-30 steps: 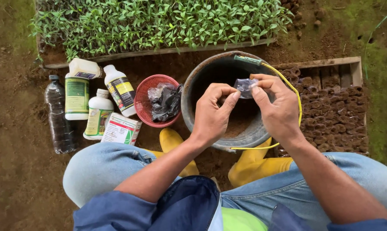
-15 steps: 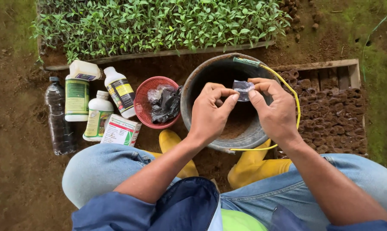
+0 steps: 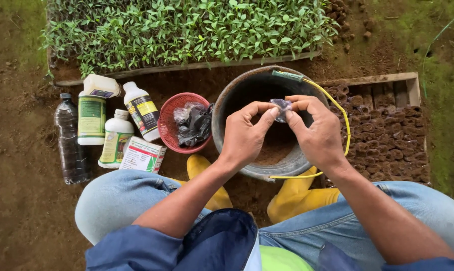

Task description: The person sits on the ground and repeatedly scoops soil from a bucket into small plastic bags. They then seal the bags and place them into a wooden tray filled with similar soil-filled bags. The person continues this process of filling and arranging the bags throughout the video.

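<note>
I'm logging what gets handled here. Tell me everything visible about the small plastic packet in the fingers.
The small plastic packet is clear, crinkled film, glossy with grey highlights, bunched into a small wad. The left hand and right hand pinch it between fingertips from either side, above the grey bucket with soil inside. Its contents cannot be made out.

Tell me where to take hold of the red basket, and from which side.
Take the red basket by its bare left rim, coming from above. It sits upright and open-topped, the black bag fills its right half, and the bucket crowds that side.
</note>
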